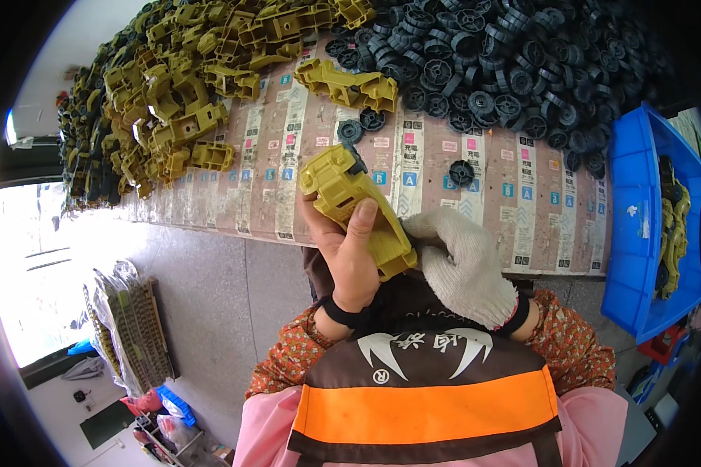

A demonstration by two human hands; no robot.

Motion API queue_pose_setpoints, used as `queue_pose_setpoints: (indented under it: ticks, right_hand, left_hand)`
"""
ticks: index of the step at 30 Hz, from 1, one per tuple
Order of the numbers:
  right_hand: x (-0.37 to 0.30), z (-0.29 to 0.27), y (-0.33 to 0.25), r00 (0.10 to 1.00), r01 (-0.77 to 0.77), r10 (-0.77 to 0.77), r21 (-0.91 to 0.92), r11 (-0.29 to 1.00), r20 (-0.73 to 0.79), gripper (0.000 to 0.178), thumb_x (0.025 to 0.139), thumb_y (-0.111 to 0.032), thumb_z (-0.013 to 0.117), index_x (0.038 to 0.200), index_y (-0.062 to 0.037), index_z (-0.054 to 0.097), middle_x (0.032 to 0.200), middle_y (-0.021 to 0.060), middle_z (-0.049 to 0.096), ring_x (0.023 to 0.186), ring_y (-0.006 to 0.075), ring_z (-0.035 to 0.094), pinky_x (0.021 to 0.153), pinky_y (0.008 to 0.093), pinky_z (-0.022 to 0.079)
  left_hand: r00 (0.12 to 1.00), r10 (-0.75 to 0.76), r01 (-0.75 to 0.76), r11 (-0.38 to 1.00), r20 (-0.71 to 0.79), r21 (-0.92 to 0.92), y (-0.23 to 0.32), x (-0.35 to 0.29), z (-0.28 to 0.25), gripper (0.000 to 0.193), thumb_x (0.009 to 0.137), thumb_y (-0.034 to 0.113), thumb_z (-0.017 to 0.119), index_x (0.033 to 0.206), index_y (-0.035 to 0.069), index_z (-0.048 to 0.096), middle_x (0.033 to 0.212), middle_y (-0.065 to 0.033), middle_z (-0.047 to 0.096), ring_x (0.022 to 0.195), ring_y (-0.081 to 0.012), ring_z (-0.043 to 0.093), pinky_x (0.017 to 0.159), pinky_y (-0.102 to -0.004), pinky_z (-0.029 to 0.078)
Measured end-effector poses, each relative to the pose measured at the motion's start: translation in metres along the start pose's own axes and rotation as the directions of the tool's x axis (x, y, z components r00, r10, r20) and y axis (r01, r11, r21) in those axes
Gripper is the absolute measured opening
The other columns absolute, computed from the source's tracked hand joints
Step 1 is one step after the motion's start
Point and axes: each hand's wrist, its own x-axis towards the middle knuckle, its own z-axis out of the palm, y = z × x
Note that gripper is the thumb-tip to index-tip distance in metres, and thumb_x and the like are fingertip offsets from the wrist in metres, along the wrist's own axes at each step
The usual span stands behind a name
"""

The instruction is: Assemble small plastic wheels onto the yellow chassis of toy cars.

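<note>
My bare left hand (346,261) is wrapped round an olive-yellow plastic toy truck body (391,243), thumb on top, held tilted above the table's near edge. A black wheel (356,161) shows at the truck's far end. My right hand (466,268), in a white knitted glove, is closed with curled fingers against the truck's near right side. What its fingertips pinch is hidden. Just beyond the truck, a loose dark wheel (350,131) lies on the table, and another wheel (462,173) lies to the right.
The patterned table (265,194) carries a heap of olive truck bodies (175,101) at the left and a large pile of dark wheels (475,58) at the far right. A blue bin (629,226) with toy vehicles stands at the right. Wrapped stacked goods (128,327) stand on the floor at left.
</note>
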Motion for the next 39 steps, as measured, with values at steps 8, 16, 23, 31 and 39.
queue_pose_setpoints:
  ticks: [8, 16, 23, 31, 39]
  right_hand:
    - [0.000, -0.002, -0.003, 0.994, -0.106, 0.106, 0.094, 0.990, 0.003, 0.024, 0.082, 0.008, 0.056, 0.100, 0.0012, 0.070, 0.092, 0.0191, 0.072, 0.086, 0.0345, 0.073, 0.076, 0.0390, 0.058]
    - [0.019, -0.039, -0.009, 0.993, 0.084, -0.087, -0.036, 0.996, -0.076, 0.054, 0.088, -0.001, 0.070, 0.141, -0.0086, 0.060, 0.124, 0.0130, 0.063, 0.094, 0.0258, 0.069, 0.079, 0.0354, 0.059]
    - [0.007, -0.064, 0.005, 0.969, -0.137, 0.108, 0.119, 0.983, 0.223, 0.050, 0.085, -0.006, 0.082, 0.130, -0.0066, 0.062, 0.123, 0.0097, 0.062, 0.101, 0.0178, 0.065, 0.088, 0.0319, 0.056]
    - [-0.030, -0.045, 0.013, 0.933, -0.316, 0.305, 0.024, 0.949, 0.190, 0.055, 0.085, -0.020, 0.087, 0.126, 0.0022, 0.058, 0.116, 0.0137, 0.063, 0.101, 0.0240, 0.066, 0.087, 0.0354, 0.055]
    - [0.049, -0.069, 0.015, 0.998, -0.052, 0.008, -0.738, 0.672, -0.063, 0.025, 0.093, -0.022, 0.073, 0.110, -0.0040, 0.068, 0.105, 0.0177, 0.066, 0.088, 0.0360, 0.069, 0.078, 0.0444, 0.057]
  left_hand:
    - [0.999, -0.036, 0.036, 0.999, 0.007, -0.028, 0.001, -0.006, 0.004, 0.068, 0.100, 0.006, 0.071, 0.156, 0.008, 0.033, 0.131, -0.0057, 0.059, 0.113, -0.0154, 0.060, 0.100, -0.0316, 0.051]
    - [0.721, -0.550, 0.365, 0.819, 0.422, 0.443, 0.031, 0.028, -0.004, 0.068, 0.099, 0.016, 0.073, 0.154, 0.003, 0.035, 0.130, -0.0094, 0.060, 0.115, -0.0142, 0.061, 0.100, -0.0315, 0.052]
    - [0.468, -0.707, 0.599, 0.695, 0.531, 0.398, 0.056, 0.039, -0.020, 0.088, 0.099, 0.034, 0.071, 0.163, 0.006, 0.017, 0.149, -0.0217, 0.050, 0.129, -0.0297, 0.061, 0.104, -0.0335, 0.054]
    - [0.740, -0.510, 0.605, 0.790, 0.439, -0.103, 0.019, 0.001, -0.031, 0.075, 0.103, 0.034, 0.064, 0.165, 0.014, 0.025, 0.151, -0.0134, 0.052, 0.140, -0.0347, 0.054, 0.112, -0.0573, 0.049]
    - [0.689, -0.602, 0.692, 0.712, 0.404, -0.119, 0.015, 0.016, -0.025, 0.055, 0.105, 0.028, 0.063, 0.151, 0.010, 0.039, 0.121, -0.0126, 0.061, 0.114, -0.0304, 0.068, 0.097, -0.0603, 0.061]
